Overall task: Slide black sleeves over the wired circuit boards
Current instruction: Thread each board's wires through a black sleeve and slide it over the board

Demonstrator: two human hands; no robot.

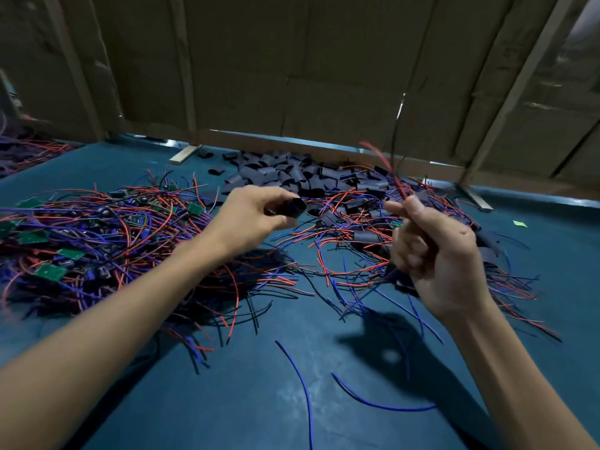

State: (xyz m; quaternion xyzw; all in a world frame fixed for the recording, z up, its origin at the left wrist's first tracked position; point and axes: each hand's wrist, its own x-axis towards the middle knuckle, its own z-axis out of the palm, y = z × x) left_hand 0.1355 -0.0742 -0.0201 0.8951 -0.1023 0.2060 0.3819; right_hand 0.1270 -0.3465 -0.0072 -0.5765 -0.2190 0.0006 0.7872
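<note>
Above the middle of the blue bench (259, 401), the left hand (250, 216) holds up a short black sleeve (297, 206), pinched between thumb and curled fingers with its open mouth turned toward the right. A little way to its right, apart from it, the right hand (435, 254) is raised with its fingers curled around a bundle of wires (394, 177); a red lead and a thin black one stand up out of the fist, and blue ones trail down below it toward the bench. Whether a circuit board sits inside that fist cannot be told, as the fingers hide it.

On the bench to the left lies a big tangle of red, blue and black wires with small green circuit boards (69, 253) scattered through it. A second, looser tangle (354, 241) spreads under and behind the right hand, with several black sleeves mixed in. At the far edge of the bench, against a cardboard partition (292, 60), sits a heap of loose black sleeves (285, 173). Two stray blue wires (302, 384) lie on the near bare part of the bench. A small yellow-green scrap (519, 223) rests on the bench at far right.
</note>
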